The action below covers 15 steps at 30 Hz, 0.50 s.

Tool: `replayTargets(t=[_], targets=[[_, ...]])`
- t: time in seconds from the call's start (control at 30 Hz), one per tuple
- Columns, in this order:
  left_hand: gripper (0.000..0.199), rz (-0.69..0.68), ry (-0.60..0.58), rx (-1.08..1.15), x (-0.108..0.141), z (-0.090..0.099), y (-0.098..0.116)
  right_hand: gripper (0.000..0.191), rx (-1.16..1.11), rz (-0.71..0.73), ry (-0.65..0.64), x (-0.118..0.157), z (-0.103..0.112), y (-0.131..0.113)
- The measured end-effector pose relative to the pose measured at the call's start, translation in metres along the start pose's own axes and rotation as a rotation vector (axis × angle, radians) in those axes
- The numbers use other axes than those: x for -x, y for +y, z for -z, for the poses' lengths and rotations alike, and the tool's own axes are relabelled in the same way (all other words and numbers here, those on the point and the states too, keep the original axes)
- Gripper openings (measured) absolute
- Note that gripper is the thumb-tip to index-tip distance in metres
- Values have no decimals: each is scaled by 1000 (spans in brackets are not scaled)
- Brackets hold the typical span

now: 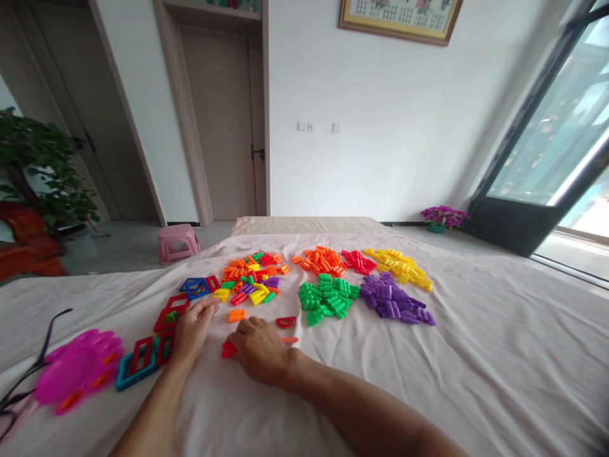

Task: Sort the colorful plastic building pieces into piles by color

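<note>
My left hand (194,325) is closed beside the mixed pile, fingertips pressed together near a yellow block (221,294); whatever they may hold is hidden. Palm down, my right hand (261,350) curls its fingers over red plastic blocks (229,348), partly covering them. An orange block (237,315) lies just beyond that hand, and a red half-round frame (286,322) is to its right. Ahead of both hands sits a mixed pile of building blocks (247,277) in orange, red, yellow, green and purple.
Sorted piles of orange (323,261), red (358,261), yellow (400,266), green (328,297) and purple blocks (394,301) spread across the cloth (476,355). Left of my arm lie red and blue frames (137,365), a pink tray (78,368) and dark-rimmed glasses (23,384).
</note>
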State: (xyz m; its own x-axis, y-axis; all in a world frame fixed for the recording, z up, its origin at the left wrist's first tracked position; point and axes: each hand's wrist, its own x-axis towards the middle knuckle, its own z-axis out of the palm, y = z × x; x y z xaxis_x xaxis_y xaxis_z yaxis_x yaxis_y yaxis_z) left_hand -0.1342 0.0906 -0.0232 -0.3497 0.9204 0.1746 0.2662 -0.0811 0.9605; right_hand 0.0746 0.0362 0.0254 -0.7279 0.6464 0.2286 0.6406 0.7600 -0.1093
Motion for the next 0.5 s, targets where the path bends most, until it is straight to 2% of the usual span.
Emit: replayTargets(t=[0.1, 0.17, 0.3, 0.5], targets=[[48, -3, -5, -25, 0, 1, -1, 17, -66, -70, 85, 11, 19, 22], [49, -6, -9, -45, 0, 2, -4, 20, -122, -168, 150, 21, 35, 47], [47, -12, -19, -71, -3, 2, -10, 24, -132, -426, 237, 46, 65, 116], [44, -34, -24, -76, -5, 0, -14, 28, 45, -847, 277, 80, 108, 224]])
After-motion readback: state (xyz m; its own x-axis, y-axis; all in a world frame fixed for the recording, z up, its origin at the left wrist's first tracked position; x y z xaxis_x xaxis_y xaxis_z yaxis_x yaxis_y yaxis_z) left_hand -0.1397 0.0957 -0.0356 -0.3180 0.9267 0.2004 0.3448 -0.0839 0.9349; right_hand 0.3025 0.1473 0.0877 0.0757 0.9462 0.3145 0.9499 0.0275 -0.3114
